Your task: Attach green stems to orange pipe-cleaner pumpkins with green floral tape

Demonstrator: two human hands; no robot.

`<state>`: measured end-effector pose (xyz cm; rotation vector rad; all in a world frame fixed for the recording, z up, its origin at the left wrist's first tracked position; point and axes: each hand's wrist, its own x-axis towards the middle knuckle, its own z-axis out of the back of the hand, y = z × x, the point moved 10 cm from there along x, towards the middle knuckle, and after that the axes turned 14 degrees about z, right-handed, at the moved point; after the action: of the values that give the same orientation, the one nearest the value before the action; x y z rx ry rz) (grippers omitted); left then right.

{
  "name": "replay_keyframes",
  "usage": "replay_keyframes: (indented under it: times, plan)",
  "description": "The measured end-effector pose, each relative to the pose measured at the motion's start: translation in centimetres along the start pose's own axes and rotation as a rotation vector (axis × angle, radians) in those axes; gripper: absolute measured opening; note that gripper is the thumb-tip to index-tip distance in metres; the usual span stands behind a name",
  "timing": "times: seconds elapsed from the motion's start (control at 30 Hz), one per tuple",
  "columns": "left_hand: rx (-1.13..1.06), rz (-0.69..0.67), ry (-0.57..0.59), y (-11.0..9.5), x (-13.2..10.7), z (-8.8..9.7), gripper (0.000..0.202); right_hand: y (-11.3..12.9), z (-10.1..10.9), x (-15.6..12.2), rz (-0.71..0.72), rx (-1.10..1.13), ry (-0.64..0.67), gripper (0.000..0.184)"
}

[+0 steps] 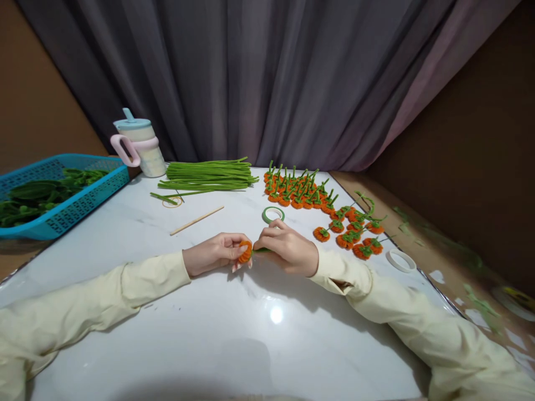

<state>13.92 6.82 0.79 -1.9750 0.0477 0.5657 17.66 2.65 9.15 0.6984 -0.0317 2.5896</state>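
Observation:
My left hand (215,253) is closed in a pinch on a small orange pipe-cleaner pumpkin (246,252) just above the white table (209,334). My right hand (286,247) is closed on the green stem (261,250) that sticks out of the pumpkin's right side. Both hands meet at the middle of the table, and both arms wear cream sleeves. A roll of green tape (273,214) lies just behind my right hand.
Several finished orange pumpkins with green stems (298,192) lie at the back right, more (355,231) to the right. A bundle of green pipe cleaners (209,175), a wooden stick (196,220), a lidded cup (140,145), a blue basket of green leaves (62,192) and a white tape ring (400,260) surround them.

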Motion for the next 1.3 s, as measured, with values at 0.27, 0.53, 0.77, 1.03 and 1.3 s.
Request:
replay_keyframes:
  times: [0.27, 0.53, 0.77, 1.03, 1.3]
  plan:
    - [-0.053, -0.026, 0.035, 0.0, 0.3, 0.3, 0.034, -1.3, 0.2, -0.2, -0.118, 0.245, -0.103, 0.01]
    - [-0.05, -0.019, 0.042, 0.1, 0.3, 0.2, 0.034, -2.7, -1.3, -1.0, -0.395, 0.779, -0.245, 0.021]
    - [0.323, -0.213, -0.167, -2.7, -0.6, 1.3, 0.039, -5.2, -4.4, -3.5, -0.728, 1.197, -0.391, 0.028]
    - [1.18, -0.708, -0.35, -5.1, -3.8, -2.1, 0.026, -5.8, -5.9, -4.2, -0.807, 1.372, -0.431, 0.026]
    - [1.211, -0.74, -0.337, -4.2, -3.8, -3.1, 0.018, -5.4, -5.9, -4.0, -0.754, 1.334, -0.338, 0.025]
